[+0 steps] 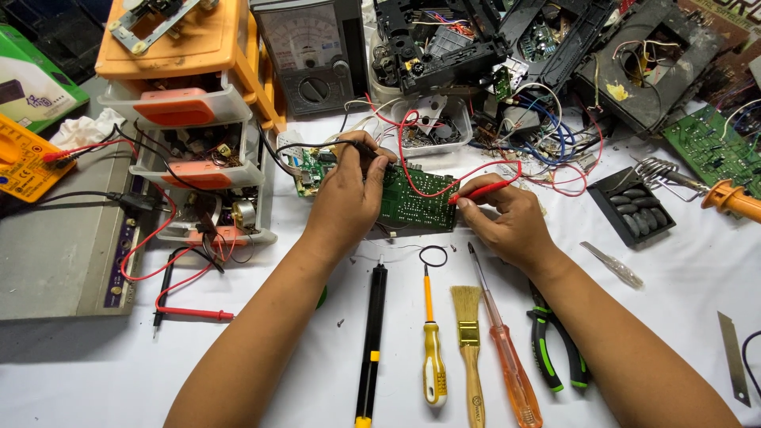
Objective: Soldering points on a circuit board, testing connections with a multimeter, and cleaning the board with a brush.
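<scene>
A green circuit board (416, 202) lies on the white table in front of me. My left hand (346, 198) rests on the board's left edge and grips a black test probe (366, 152) whose tip touches the board. My right hand (507, 222) holds a red test probe (485, 189) by its body, its tip pointing left onto the board's right edge. Red and black leads run from the probes toward the back. An analog meter (311, 51) stands behind the board.
A row of tools lies near me: black desoldering pump (370, 341), yellow screwdriver (432, 357), brush (469, 341), orange screwdriver (507, 357), green-handled pliers (555, 349). Orange drawer unit (190, 111) at left, grey box (63, 230), yellow multimeter (20, 158), soldering iron (733, 198), electronics scrap at back.
</scene>
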